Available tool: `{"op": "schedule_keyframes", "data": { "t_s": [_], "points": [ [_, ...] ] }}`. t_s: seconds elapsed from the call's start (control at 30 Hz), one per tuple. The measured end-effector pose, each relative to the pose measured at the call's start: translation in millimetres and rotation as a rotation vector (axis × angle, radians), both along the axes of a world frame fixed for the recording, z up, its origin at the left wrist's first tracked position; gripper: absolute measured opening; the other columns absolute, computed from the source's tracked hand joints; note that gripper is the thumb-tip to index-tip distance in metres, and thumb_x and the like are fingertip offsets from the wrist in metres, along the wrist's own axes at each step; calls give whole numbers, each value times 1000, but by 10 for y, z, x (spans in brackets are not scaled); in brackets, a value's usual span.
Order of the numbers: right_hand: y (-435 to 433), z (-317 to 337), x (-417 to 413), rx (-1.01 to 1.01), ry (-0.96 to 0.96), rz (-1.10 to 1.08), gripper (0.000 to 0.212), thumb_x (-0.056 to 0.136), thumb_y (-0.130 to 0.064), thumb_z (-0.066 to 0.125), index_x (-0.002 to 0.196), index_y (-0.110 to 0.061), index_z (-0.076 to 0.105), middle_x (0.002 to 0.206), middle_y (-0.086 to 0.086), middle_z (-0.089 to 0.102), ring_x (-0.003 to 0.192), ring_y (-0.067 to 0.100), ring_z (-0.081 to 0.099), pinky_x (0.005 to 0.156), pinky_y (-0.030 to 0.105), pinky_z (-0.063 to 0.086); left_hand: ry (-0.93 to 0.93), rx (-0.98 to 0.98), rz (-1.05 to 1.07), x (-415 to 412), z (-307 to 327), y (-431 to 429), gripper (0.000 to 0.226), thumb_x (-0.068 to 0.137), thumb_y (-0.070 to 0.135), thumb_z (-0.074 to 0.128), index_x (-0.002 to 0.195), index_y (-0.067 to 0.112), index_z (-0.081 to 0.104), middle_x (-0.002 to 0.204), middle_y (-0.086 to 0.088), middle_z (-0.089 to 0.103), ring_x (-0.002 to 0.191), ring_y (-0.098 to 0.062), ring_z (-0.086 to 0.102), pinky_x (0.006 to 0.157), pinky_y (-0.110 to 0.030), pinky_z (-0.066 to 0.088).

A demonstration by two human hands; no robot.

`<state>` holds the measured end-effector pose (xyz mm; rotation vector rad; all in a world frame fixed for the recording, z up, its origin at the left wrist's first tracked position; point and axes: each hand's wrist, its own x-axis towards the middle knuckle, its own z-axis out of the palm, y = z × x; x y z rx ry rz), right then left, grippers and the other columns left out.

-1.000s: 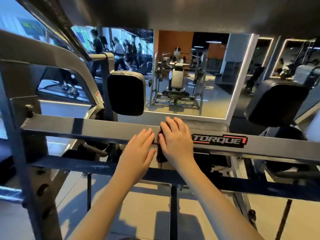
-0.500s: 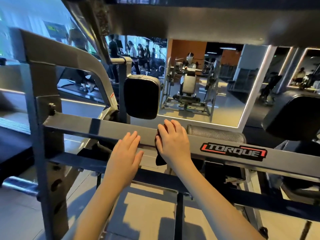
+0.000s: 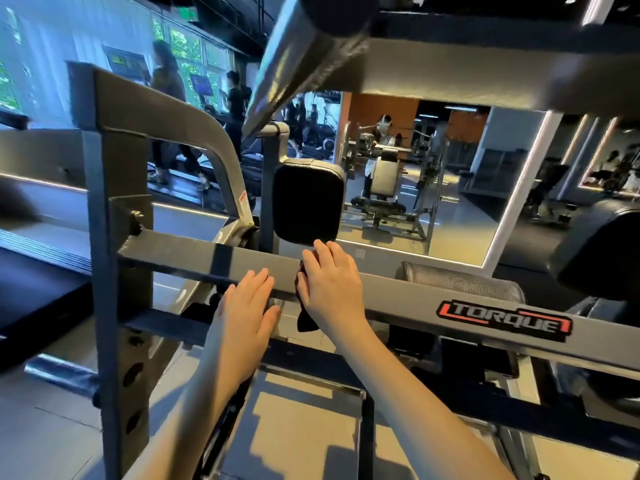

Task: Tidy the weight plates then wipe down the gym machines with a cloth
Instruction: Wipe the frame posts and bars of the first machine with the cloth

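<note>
Wiping the grey steel crossbar (image 3: 194, 256) well is needing even pressure: flat right hand (image 3: 330, 289) pressing the black cloth (image 3: 306, 322), flat left hand (image 3: 247, 306) bracing alongside.

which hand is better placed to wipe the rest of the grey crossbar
Right. The right hand presses the dark cloth flat against the crossbar, while the left hand rests bare on the bar beside it, holding nothing.

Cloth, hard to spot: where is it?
Head view, centre: the dark cloth sits under the right hand on the grey crossbar, left of the TORQUE logo.
</note>
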<state>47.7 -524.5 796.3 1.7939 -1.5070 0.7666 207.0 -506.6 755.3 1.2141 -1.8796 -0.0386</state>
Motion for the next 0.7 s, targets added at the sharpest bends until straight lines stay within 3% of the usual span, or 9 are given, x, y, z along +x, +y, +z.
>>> {"op": "schedule_keyframes", "data": {
  "t_s": [0.1,0.2,0.33,0.4,0.5,0.6,0.7],
  "points": [
    [-62,-1,162,10,-9,8,36,89,-33,65,119,-14,65,128,9,62,122,30,55,99,42,47,36,-67,19,193,-109,-152,49,92,22,58,136,3,49,146,-10,44,139,-20,32,108,-58,36],
    [-120,-5,310,10,-12,18,36,89,-32,64,120,-13,65,128,10,62,122,31,54,99,42,47,134,-195,-56,337,-99,-235,51,85,16,57,133,2,44,150,3,37,143,-6,22,116,-37,30],
    [-184,-4,453,16,-16,32,35,91,-31,59,120,-12,63,129,11,60,123,31,52,100,43,46,-196,-95,57,584,-30,-219,46,94,24,45,138,11,45,141,-13,50,134,-29,43,110,-47,28],
    [-207,-1,525,37,-23,34,35,93,-31,55,122,-13,62,131,11,59,125,31,50,101,44,44,-243,-73,84,667,0,-194,47,96,29,36,137,10,50,140,-13,50,132,-31,45,111,-47,27],
    [-239,7,622,71,-30,41,35,93,-31,54,122,-12,61,132,11,58,126,31,49,102,45,44,-236,-58,95,734,-9,-204,46,90,22,54,134,8,53,138,-12,51,131,-32,46,108,-53,36],
    [-268,30,693,88,-16,41,35,93,-31,56,121,-12,61,131,11,58,126,31,49,102,44,44,-316,-48,190,856,-8,-215,55,83,14,67,136,7,51,142,-13,49,132,-33,45,106,-53,35],
    [-277,41,729,108,-12,46,34,94,-32,56,122,-13,61,132,9,58,127,31,48,104,43,42,-376,-12,245,920,8,-228,55,89,17,62,141,9,46,148,-12,43,138,-31,39,109,-50,31]
  ]
}}
